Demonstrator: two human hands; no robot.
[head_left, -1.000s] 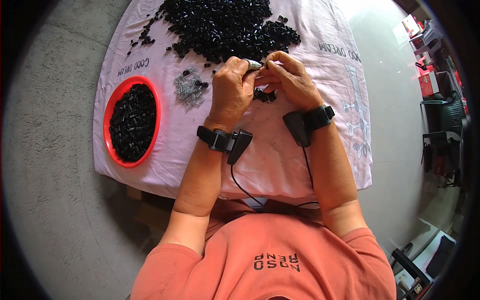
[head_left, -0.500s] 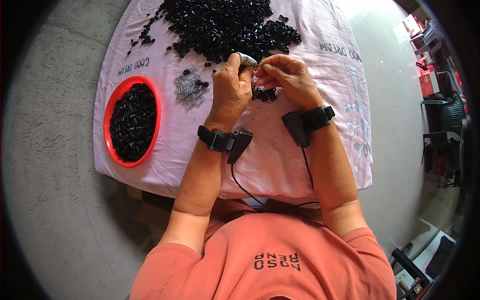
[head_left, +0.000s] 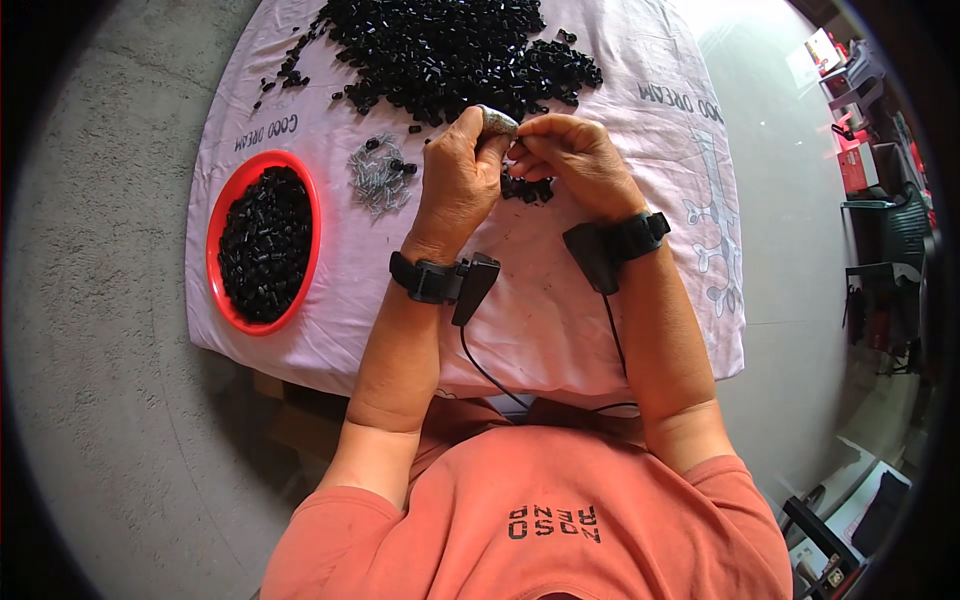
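Over the cloth-covered table, my left hand (head_left: 460,175) and my right hand (head_left: 582,165) meet, fingertips pinched close together. A grey, worn-looking wrap (head_left: 498,122) covers a fingertip of the left hand. Something tiny and dark shows between the fingertips, too small to make out. Just below them lies a small cluster of black plastic pieces (head_left: 530,189). To the left is a little heap of thin, silvery pins (head_left: 378,180) with a few black pieces on it. Beyond my hands spreads a large pile of small black plastic pieces (head_left: 450,55).
A red bowl (head_left: 314,245) full of black pieces stands at the table's left. Pale pink printed cloth (head_left: 660,330) covers the table. Cables run from the black wrist devices (head_left: 478,290) toward my lap. A dark green chair (head_left: 905,230) and other items stand far right.
My left wrist has shifted slightly left. The right fingers have curled in closer against the wrapped fingertip. The piles and the bowl look the same.
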